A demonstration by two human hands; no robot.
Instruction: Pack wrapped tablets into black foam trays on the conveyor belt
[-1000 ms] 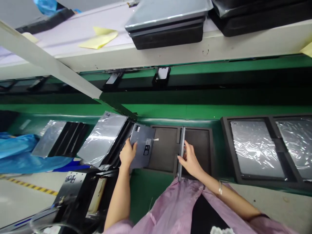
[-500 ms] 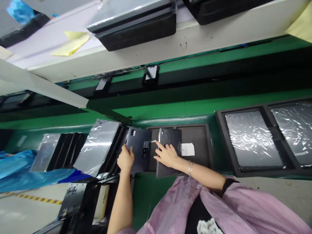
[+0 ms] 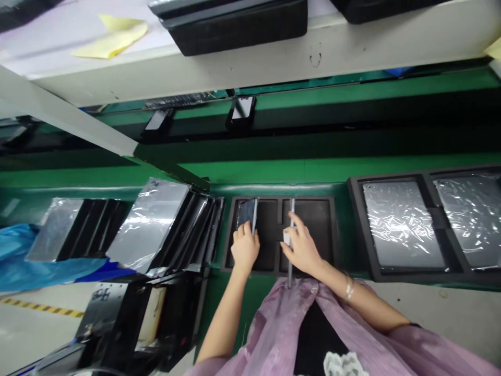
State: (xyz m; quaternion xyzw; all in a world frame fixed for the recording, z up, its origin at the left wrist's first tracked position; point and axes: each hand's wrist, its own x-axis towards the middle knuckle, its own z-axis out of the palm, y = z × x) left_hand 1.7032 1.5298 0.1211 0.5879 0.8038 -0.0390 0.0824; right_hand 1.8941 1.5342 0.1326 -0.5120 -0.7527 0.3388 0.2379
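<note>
My left hand (image 3: 245, 248) is closed on a dark tablet (image 3: 246, 210), which leans on edge over the left compartment of a dark foam tray (image 3: 333, 230). Beside it, my right hand (image 3: 304, 249) grips a second tablet (image 3: 290, 271), seen almost edge-on, standing near the tray's middle divider. A small white paper (image 3: 287, 238) shows by the right fingers; whether it is stuck to that tablet or held, I cannot tell. The tray's right compartment lies bare behind the right hand.
Left of the tray lean film-wrapped tablets (image 3: 151, 224) in a row, with more (image 3: 58, 224) farther left. Another foam tray (image 3: 354, 209) at right holds two wrapped tablets (image 3: 405, 224). A white shelf (image 3: 270, 68) crosses above the green belt (image 3: 250, 169), which carries small black devices (image 3: 241, 110).
My left hand has carried its tablet right, away from the leaning row, and tilted it over the tray. My right hand has moved right and turned its tablet up on edge.
</note>
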